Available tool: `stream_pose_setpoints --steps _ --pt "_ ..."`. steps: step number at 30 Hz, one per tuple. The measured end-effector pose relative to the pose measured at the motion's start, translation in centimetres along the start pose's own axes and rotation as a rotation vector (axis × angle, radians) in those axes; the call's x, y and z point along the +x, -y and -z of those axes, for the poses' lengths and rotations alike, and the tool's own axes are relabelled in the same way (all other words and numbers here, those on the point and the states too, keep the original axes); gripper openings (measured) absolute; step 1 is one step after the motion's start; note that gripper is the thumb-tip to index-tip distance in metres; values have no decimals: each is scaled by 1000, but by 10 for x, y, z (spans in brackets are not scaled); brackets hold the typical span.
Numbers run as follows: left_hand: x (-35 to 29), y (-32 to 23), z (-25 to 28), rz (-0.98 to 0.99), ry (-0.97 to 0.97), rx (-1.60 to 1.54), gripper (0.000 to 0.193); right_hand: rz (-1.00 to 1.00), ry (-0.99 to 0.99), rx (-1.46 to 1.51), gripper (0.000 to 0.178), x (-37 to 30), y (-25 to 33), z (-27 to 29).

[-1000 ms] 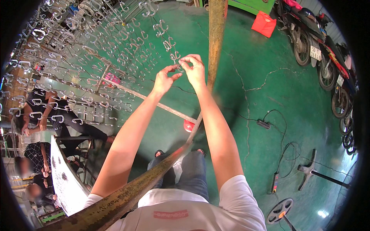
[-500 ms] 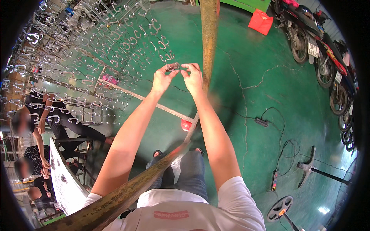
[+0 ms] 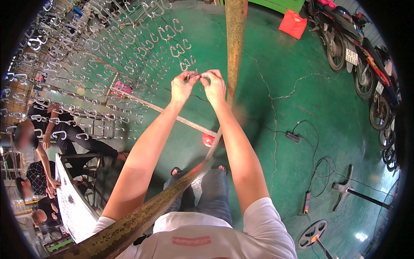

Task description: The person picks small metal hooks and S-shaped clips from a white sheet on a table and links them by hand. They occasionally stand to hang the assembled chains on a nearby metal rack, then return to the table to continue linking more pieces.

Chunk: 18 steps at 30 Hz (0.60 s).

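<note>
My left hand (image 3: 183, 87) and my right hand (image 3: 214, 87) are raised side by side in front of a rusty metal frame (image 3: 235, 39). Their fingertips pinch a small shiny metal hook part (image 3: 194, 76) between them. That part hangs at the lower right end of a rack of several rows of similar silver hooks (image 3: 108, 56), which fills the upper left of the view. The upright rusty bar stands just right of my right hand.
A rusty slanted bar (image 3: 142, 220) crosses under my arms. Green floor (image 3: 284, 99) below has cables and a power strip (image 3: 293, 137), a red bag (image 3: 293, 24), parked motorbikes (image 3: 345, 39) at right. People (image 3: 39, 142) sit at a table at left.
Both hands have stayed together at the hooks' lower right end, fingers shifting slightly on the small part. The view has tilted a little, so the hands sit lower in the picture.
</note>
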<state>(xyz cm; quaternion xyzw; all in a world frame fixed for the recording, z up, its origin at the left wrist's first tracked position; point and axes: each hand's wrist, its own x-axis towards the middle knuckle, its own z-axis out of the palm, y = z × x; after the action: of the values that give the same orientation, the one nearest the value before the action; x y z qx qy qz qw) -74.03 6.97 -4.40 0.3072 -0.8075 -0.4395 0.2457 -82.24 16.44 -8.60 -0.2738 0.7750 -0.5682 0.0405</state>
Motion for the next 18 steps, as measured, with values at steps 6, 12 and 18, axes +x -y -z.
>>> stream_pose_setpoints --steps 6,12,18 --pt "1 2 0 7 -26 32 21 -27 -15 37 18 -4 -3 4" --pt "2 2 1 -20 -26 38 18 -19 -11 -6 22 -7 -11 2" --pt "-1 -2 4 -9 4 23 18 42 -77 48 17 -8 -8 -4"
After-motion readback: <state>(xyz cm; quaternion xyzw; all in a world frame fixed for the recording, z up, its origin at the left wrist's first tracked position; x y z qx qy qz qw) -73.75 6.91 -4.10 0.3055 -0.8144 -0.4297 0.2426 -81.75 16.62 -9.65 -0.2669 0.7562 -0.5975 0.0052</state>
